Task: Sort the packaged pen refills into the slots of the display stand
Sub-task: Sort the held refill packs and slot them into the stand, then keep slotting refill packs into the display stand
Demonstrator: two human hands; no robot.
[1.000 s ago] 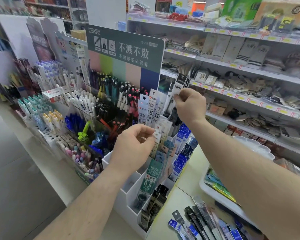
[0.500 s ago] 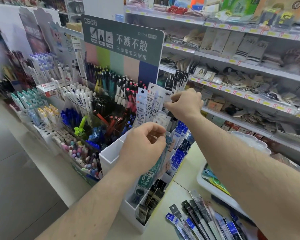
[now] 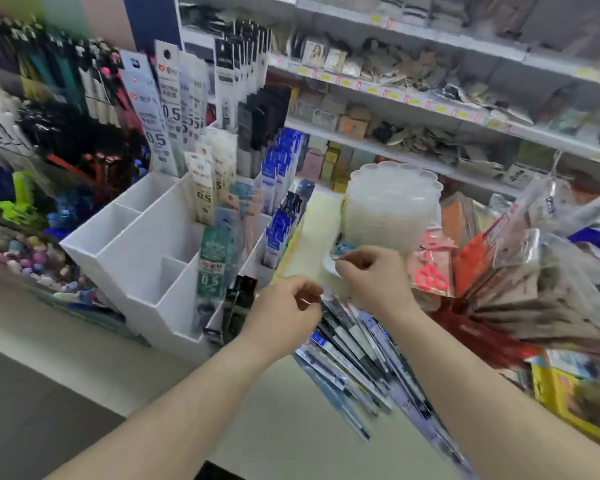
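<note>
The white display stand [image 3: 136, 258] sits on the counter at centre left. Its back slots hold upright refill packets, among them a green 0.5 packet [image 3: 213, 268], and its left slots are bare. A loose pile of packaged pen refills [image 3: 354, 355] lies fanned on the counter to the right of the stand. My left hand [image 3: 284, 306] hovers at the pile's upper end, fingers loosely curled, nothing visibly in it. My right hand [image 3: 371, 275] is just beyond the pile with fingertips drawn together. Blur hides whether it pinches a packet.
A stack of clear scalloped plates [image 3: 392, 206] stands behind my right hand. Packaged red scissors [image 3: 430, 275] and fanned packets [image 3: 534, 299] crowd the right. Pen racks [image 3: 66, 133] fill the left, and store shelves [image 3: 430, 98] run along the back.
Both hands have dropped from the upright packets in the stand to the loose pile on the counter. The view has swung down and to the right.
</note>
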